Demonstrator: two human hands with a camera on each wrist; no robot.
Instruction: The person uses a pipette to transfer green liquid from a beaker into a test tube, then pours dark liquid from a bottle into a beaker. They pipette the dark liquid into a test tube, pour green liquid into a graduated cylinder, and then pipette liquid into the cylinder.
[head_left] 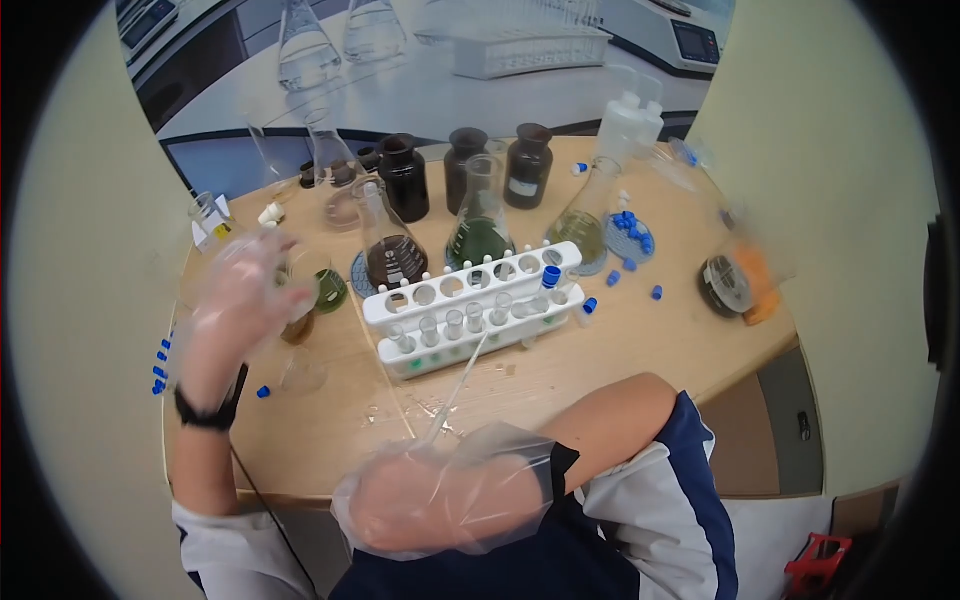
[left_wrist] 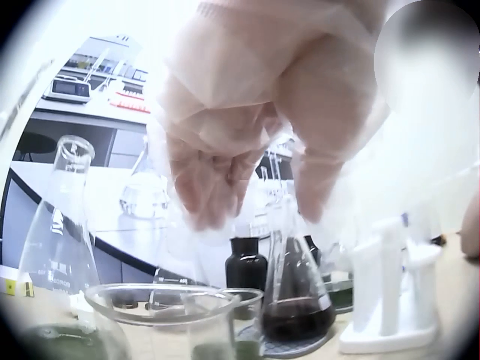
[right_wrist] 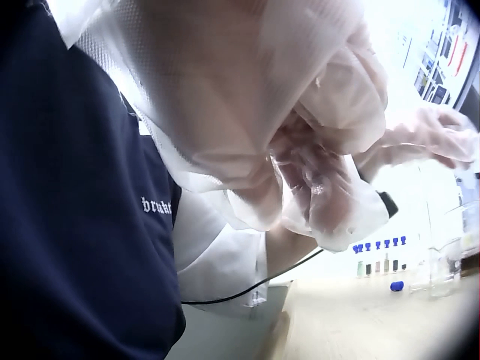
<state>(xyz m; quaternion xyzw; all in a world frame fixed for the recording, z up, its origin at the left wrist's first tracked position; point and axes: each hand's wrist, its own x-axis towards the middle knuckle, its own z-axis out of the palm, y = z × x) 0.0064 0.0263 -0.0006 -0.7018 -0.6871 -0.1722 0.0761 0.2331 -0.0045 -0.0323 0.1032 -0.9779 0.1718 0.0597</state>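
Observation:
In a clear plastic glove, my left hand point(head_left: 235, 315) point(left_wrist: 262, 97) is raised over glass beakers at the table's left, thumb apart from bent fingers, holding nothing. My gloved right hand point(head_left: 450, 495) point(right_wrist: 300, 150), low at the front edge, grips a thin pale dropper point(head_left: 460, 392); its tip reaches the front of a white rack point(head_left: 440, 360) point(left_wrist: 405, 337). Glass tubes stand in the rack, one with a blue cap point(head_left: 551, 277). Behind it are flasks of dark brown point(head_left: 395, 260) point(left_wrist: 296, 319), green point(head_left: 482, 240) and yellowish liquid point(head_left: 580, 238). Curled fingers hide the dropper's grip end.
Dark bottles point(head_left: 403, 182) line the back. Blue caps fill a dish point(head_left: 630, 237), and several lie loose. A dark round container point(head_left: 722, 285) is at the right beside something orange point(head_left: 762, 285). Small droplets mark the tabletop point(head_left: 520, 400) before the rack. A cable runs near my left forearm.

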